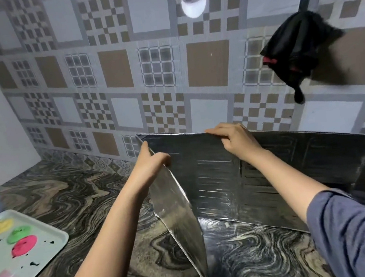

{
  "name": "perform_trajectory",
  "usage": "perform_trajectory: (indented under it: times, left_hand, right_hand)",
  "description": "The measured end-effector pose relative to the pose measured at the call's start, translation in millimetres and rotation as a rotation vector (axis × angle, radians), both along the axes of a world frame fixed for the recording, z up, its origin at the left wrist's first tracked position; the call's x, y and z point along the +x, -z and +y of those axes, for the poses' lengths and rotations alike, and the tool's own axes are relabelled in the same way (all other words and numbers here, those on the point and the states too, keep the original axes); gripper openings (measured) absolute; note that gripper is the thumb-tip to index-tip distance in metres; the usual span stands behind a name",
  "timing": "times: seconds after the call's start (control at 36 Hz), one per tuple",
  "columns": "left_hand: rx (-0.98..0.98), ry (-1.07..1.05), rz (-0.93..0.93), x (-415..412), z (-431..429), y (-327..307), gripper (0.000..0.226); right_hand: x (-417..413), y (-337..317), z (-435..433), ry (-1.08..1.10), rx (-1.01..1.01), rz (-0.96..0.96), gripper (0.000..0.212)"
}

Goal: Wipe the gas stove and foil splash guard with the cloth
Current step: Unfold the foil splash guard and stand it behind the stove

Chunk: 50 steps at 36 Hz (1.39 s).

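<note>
At the tabletop's (68, 195) back edge stands the guard (217, 180), by the wall (168, 70). Our left hand (152, 163) pinches its side fold; our right hand (235, 140) curls its fingers (216, 132) over the top rim. We should grip lightly and hold it upright, lest the foil crease.

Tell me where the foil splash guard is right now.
Head view, centre-right: the foil splash guard stands on the patterned counter in front of the tiled wall, left hand pinching its folded left panel, right hand gripping its top edge.
</note>
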<state>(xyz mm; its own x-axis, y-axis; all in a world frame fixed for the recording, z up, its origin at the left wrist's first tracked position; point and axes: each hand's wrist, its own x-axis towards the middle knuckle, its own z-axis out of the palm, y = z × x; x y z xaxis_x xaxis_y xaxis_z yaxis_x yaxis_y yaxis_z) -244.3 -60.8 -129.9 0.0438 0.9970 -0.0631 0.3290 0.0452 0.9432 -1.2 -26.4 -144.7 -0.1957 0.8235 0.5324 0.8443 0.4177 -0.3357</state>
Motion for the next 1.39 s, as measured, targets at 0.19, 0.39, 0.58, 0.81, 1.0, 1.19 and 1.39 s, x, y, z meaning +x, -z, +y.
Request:
perform_trajectory:
  times: [0.19, 0.39, 0.58, 0.81, 1.0, 1.19, 1.39]
  left_hand:
    - [0.044, -0.086, -0.021, -0.3, 10.0, 2.5, 0.082]
    - [0.064, -0.055, -0.115, -15.9, 17.2, 15.2, 0.109]
    - [0.087, -0.001, -0.249, -23.8, 22.1, 23.4, 0.093]
    - [0.086, 0.210, -0.402, 0.2, -0.8, 14.8, 0.082]
    - [0.070, 0.337, -0.443, 29.7, -7.7, 15.0, 0.084]
    - [0.059, 0.438, -0.481, 67.3, -15.9, 14.9, 0.081]
    - [0.049, 0.550, -0.484, 109.1, -31.5, 10.1, 0.084]
  right_hand:
    - [-2.5, -2.1, 7.2, -0.092, -0.050, 0.006, 0.051]
    - [4.8, -13.1, 18.3, -0.113, -0.103, 0.049, 0.052]
    - [9.3, -7.8, 20.6, -0.103, -0.136, 0.116, 0.046]
    - [41.7, -10.7, 9.2, 0.092, -0.145, 0.204, 0.038]
    - [87.7, -12.7, -17.3, 0.193, -0.157, 0.275, 0.024]
    - [129.5, -16.1, -50.5, 0.279, -0.120, 0.277, 0.020]
    - [172.4, -19.8, -85.1, 0.338, -0.069, 0.258, 0.016]
